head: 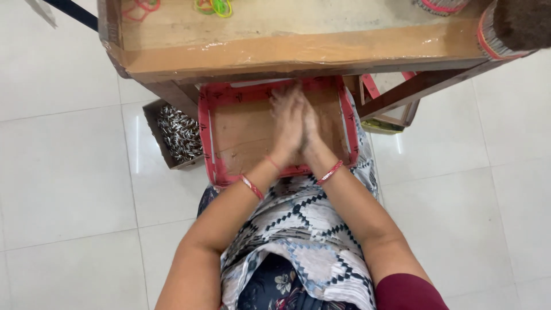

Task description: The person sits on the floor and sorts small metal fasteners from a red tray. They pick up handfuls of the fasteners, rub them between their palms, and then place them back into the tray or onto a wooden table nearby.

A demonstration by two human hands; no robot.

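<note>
Both hands, left hand (285,123) and right hand (310,123), sit pressed palm-to-palm, fingers straight, gripping nothing visible, right over the middle of the red-edged cardboard tray (229,143) on the lap.

The tray (213,138) at frame centre is matt brown cardboard edged in pink tape, and the upper bench (287,51) is cardboard under glossy clear tape on a wooden frame. The floor (69,172) is glossy white tile; the small box (154,115) at left holds shiny metallic pieces (181,135). The lap garment (298,229) is soft printed cloth, and the bangles (330,172) are glossy red.
</note>
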